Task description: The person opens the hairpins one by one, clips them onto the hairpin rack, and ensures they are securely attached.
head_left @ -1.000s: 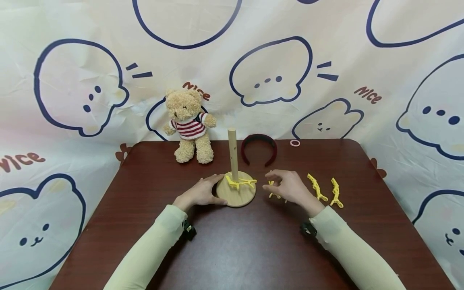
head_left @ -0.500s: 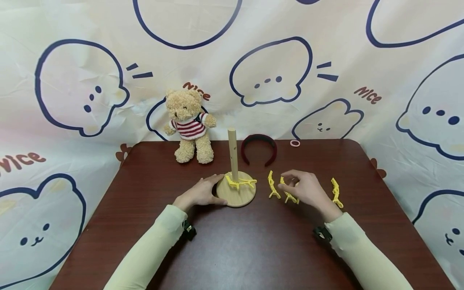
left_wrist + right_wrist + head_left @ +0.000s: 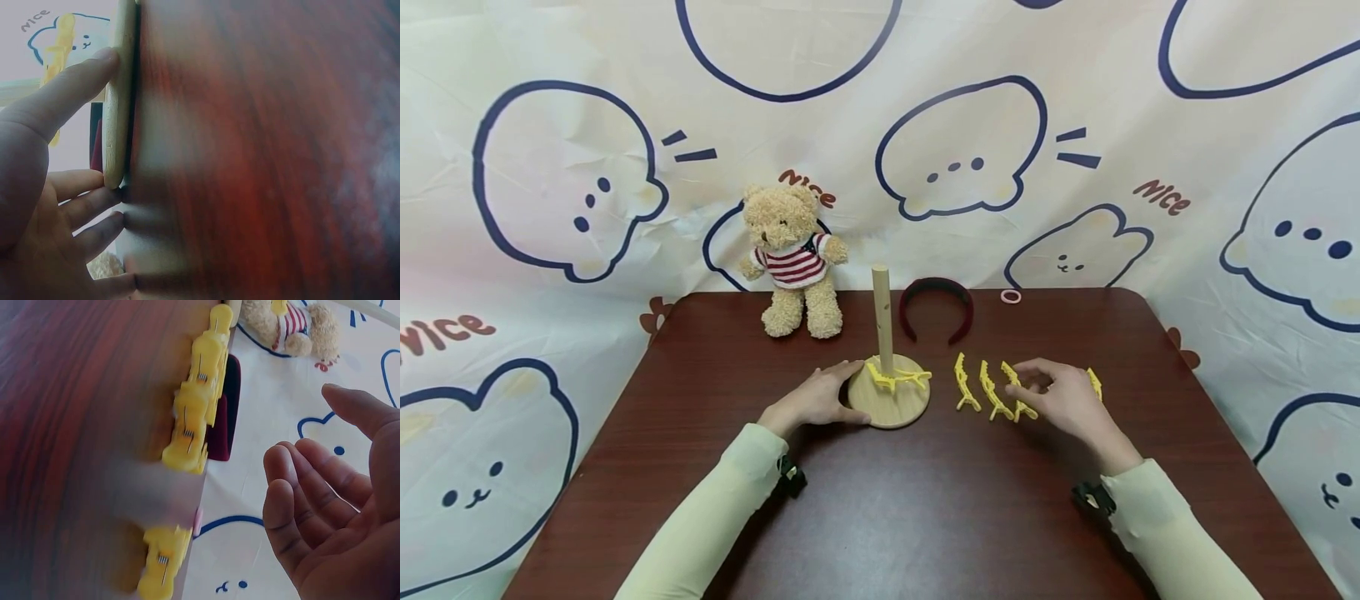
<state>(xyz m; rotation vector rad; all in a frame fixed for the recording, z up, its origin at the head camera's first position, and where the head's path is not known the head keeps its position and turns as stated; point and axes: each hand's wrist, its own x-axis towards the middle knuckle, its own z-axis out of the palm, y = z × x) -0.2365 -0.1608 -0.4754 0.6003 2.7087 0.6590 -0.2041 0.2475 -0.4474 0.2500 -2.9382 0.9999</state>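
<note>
With thumb and fingers spread around its left rim, my left hand [image 3: 812, 398] holds the round base of a wooden stand [image 3: 891, 412]. Yellow alligator hair clips [image 3: 881, 380] lie on that base around the upright post [image 3: 882, 321]. To the right, my right hand [image 3: 1070, 402] hovers over a row of yellow hair clips [image 3: 989, 390] on the table. Its fingertips are close to a third clip [image 3: 1009, 372]. Another clip [image 3: 1095, 383] is partly hidden behind this hand. In the right wrist view, the bent fingers [image 3: 279, 503] hold nothing, and clips [image 3: 187, 428] lie beyond them.
A teddy bear [image 3: 793, 262] in a striped shirt sits at the back left. Behind the stand lies a dark red headband [image 3: 967, 308], with a pink hair tie [image 3: 1011, 297] near the back edge. A printed cloth [image 3: 955, 150] hangs behind the brown table [image 3: 880, 517].
My right hand has moved to the right along the row, uncovering clips on its left and covering part of the rightmost one. The left hand and the stand have stayed put.
</note>
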